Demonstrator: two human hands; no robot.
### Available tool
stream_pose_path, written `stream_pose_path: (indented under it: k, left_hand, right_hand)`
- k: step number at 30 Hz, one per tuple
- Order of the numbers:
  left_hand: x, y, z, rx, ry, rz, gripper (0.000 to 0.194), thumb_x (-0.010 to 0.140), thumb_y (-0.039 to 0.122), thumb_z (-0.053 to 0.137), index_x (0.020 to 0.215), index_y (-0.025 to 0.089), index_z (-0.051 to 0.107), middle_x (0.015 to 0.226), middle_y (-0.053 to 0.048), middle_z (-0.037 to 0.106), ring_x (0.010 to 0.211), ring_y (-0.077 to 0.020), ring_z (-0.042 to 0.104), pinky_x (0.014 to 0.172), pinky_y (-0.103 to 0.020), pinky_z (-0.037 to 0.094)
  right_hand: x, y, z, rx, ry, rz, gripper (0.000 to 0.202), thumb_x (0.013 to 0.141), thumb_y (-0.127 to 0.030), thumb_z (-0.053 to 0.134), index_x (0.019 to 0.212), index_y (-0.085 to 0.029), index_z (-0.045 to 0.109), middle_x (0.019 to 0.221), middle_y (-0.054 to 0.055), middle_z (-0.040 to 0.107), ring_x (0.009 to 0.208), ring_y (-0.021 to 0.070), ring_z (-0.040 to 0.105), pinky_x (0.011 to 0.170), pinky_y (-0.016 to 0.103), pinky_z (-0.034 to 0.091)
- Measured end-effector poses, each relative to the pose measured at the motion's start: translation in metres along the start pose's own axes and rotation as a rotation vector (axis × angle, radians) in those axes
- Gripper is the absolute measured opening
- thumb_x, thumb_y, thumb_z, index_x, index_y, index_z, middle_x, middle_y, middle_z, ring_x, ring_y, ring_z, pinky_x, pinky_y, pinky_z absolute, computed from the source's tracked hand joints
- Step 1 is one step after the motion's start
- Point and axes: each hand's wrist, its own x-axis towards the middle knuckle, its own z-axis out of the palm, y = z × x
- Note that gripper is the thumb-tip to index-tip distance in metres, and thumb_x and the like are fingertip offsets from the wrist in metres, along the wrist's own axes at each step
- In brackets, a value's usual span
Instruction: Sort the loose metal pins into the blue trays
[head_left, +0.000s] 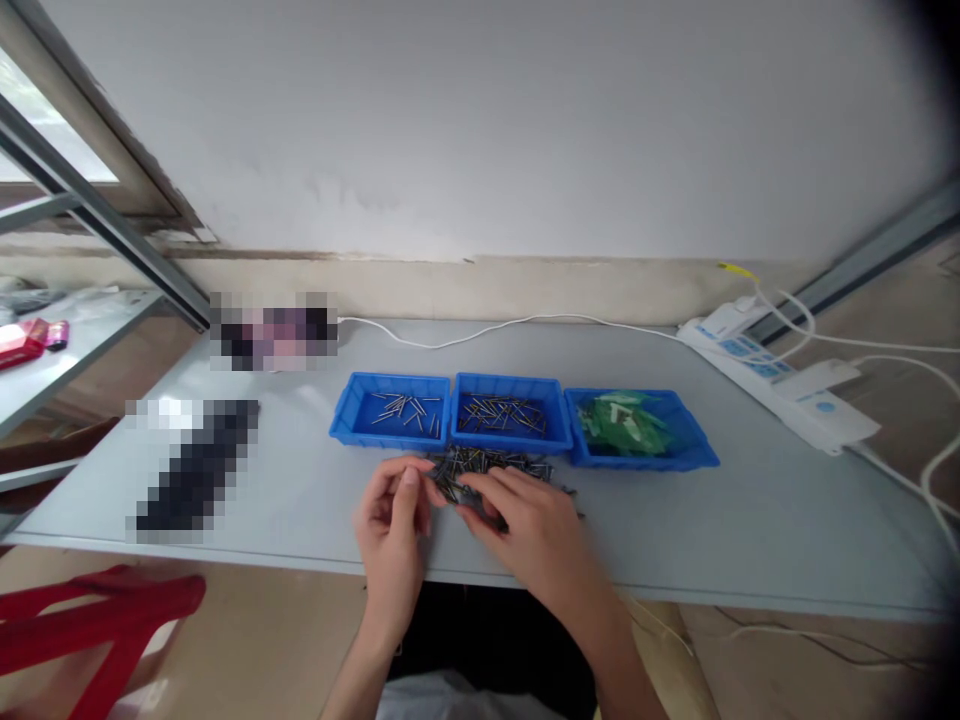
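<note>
A: Big stuff first. What's in front of you?

B: Your grey tabletop (750, 520) against a white wall (525, 120). Metal shelf frame (82, 205) at your left, red stool (90, 610) low left.

A: On the tabletop?

B: White power strip (772, 385) at the far right with blue labels; the writing on them is too small to read. A white cable (487, 328) runs along the back edge. Two blurred-out items sit at left, nothing legible there.

A: Bins?

B: Three blue bins in a row, touching. Left bin (390, 410) has a few silvery pins. Middle bin (511, 412) has darker pins. Right bin (637, 430) holds green and white pieces. No brand or print visible on any of them.

A: And the loose stuff?

B: A pile of dark pins (487, 468) lies on the tabletop just in front of the middle bin, near the front edge, under your fingers.

A: Hands?

B: Your left hand (394, 520) is at the left end of the pile, thumb and fingers pinched narrow; something small may be between the tips, but I cannot tell what. Your right hand (529, 530) lies over the pile, fingers curled down onto the pins, touching them; cannot tell whether it grips any. Hands are just beside each other.
</note>
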Motion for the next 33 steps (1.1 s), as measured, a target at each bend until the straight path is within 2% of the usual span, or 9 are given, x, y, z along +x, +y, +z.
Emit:
stream_pose_path:
  k: [2, 7, 15, 21, 23, 25, 29, 33]
  left_hand:
    - [0.0, 0.0, 0.0, -0.002, -0.01, -0.008, 0.028, 0.102, 0.045, 0.071, 0.098, 0.017, 0.073, 0.065, 0.003, 0.065, 0.048, -0.0069, 0.046, 0.047, -0.016, 0.036]
    - [0.0, 0.0, 0.0, 0.05, -0.039, -0.027, 0.028, 0.103, 0.045, 0.069, 0.099, 0.018, 0.073, 0.065, 0.003, 0.065, 0.049, -0.008, 0.046, 0.048, -0.017, 0.038]
    - [0.0, 0.0, 0.0, 0.101, -0.029, -0.019, 0.024, 0.104, 0.042, 0.068, 0.099, 0.019, 0.073, 0.07, 0.003, 0.067, 0.051, -0.0075, 0.047, 0.05, -0.017, 0.039]
    - [0.002, 0.002, 0.003, 0.297, -0.145, 0.027, 0.026, 0.106, 0.041, 0.065, 0.101, 0.019, 0.078, 0.08, -0.001, 0.073, 0.064, -0.0118, 0.06, 0.062, -0.02, 0.05]
    - [0.002, 0.005, 0.005, 0.368, -0.179, 0.083, 0.022, 0.105, 0.037, 0.066, 0.102, 0.02, 0.079, 0.085, -0.003, 0.075, 0.071, -0.0141, 0.065, 0.066, -0.022, 0.052]
    - [0.002, 0.006, 0.007, 0.426, -0.26, 0.157, 0.016, 0.104, 0.03, 0.067, 0.105, 0.021, 0.08, 0.091, -0.004, 0.075, 0.075, -0.015, 0.066, 0.068, -0.023, 0.052]
    - [0.004, 0.006, 0.009, 0.474, -0.441, 0.269, 0.015, 0.1, 0.02, 0.07, 0.11, 0.023, 0.081, 0.105, -0.007, 0.076, 0.089, -0.0179, 0.07, 0.078, -0.025, 0.056]
    - [0.005, 0.004, 0.007, 0.464, -0.454, 0.291, 0.011, 0.099, 0.017, 0.071, 0.103, 0.023, 0.08, 0.109, -0.007, 0.077, 0.095, -0.0188, 0.073, 0.078, -0.025, 0.056]
  right_hand:
    - [-0.002, -0.002, 0.008, -0.033, -0.048, 0.009, 0.008, 0.1, -0.021, 0.074, 0.107, -0.023, 0.077, 0.084, 0.001, 0.077, 0.077, 0.0203, 0.071, 0.068, 0.033, 0.052]
    - [0.001, 0.001, 0.017, -0.031, -0.04, 0.024, 0.012, 0.101, -0.016, 0.069, 0.095, -0.025, 0.075, 0.084, 0.0, 0.076, 0.083, 0.0206, 0.072, 0.07, 0.032, 0.051]
    - [-0.002, -0.002, 0.009, 0.041, 0.096, 0.111, 0.014, 0.104, -0.018, 0.061, 0.095, -0.024, 0.07, 0.077, -0.001, 0.07, 0.065, 0.0156, 0.064, 0.066, 0.029, 0.048]
    - [-0.003, -0.002, 0.009, 0.151, 0.219, 0.155, 0.012, 0.106, -0.018, 0.058, 0.099, -0.024, 0.065, 0.076, -0.002, 0.069, 0.065, 0.0141, 0.066, 0.064, 0.027, 0.049]
    - [-0.006, -0.001, 0.009, 0.214, 0.251, 0.172, 0.008, 0.107, -0.019, 0.059, 0.103, -0.025, 0.063, 0.078, -0.002, 0.071, 0.064, 0.0132, 0.067, 0.064, 0.026, 0.051]
    - [-0.009, -0.001, 0.009, 0.268, 0.275, 0.177, 0.006, 0.107, -0.02, 0.059, 0.107, -0.025, 0.061, 0.08, -0.003, 0.072, 0.062, 0.0124, 0.066, 0.064, 0.025, 0.053]
    - [-0.014, -0.001, 0.007, 0.305, 0.285, 0.156, 0.009, 0.108, -0.019, 0.059, 0.114, -0.026, 0.059, 0.09, 0.0, 0.075, 0.07, 0.0133, 0.071, 0.07, 0.025, 0.056]
    - [-0.016, -0.002, 0.005, 0.337, 0.234, 0.145, 0.009, 0.11, -0.019, 0.057, 0.116, -0.026, 0.059, 0.09, 0.0, 0.074, 0.073, 0.0134, 0.072, 0.071, 0.025, 0.057]
